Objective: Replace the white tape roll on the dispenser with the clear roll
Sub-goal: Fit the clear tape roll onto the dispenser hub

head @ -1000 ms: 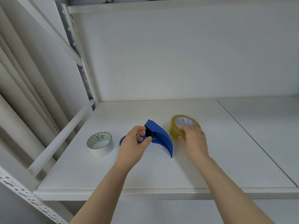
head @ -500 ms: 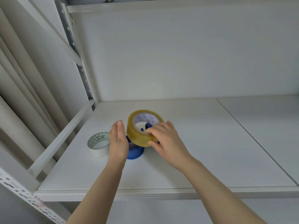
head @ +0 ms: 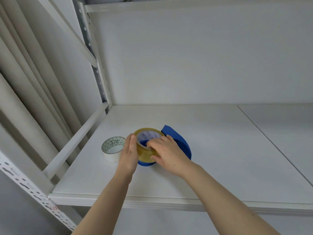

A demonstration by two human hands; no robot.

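Here the clear roll [head: 147,146] sits on the blue dispenser [head: 179,145], over its hub, on the shelf [head: 220,150]. The right hand [head: 166,152] grips the roll, fingers hooked into its core and thumb on its outer wall. The left hand [head: 130,152] lies flat against the roll's left side, fingers straight together. The white roll [head: 112,149] stands just left of the dispenser, behind the left hand.

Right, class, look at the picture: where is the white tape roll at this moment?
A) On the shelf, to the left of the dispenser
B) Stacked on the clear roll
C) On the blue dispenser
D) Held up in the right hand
A: the white tape roll stands on the shelf, left of the blue dispenser, while both hands fit the clear roll onto it.
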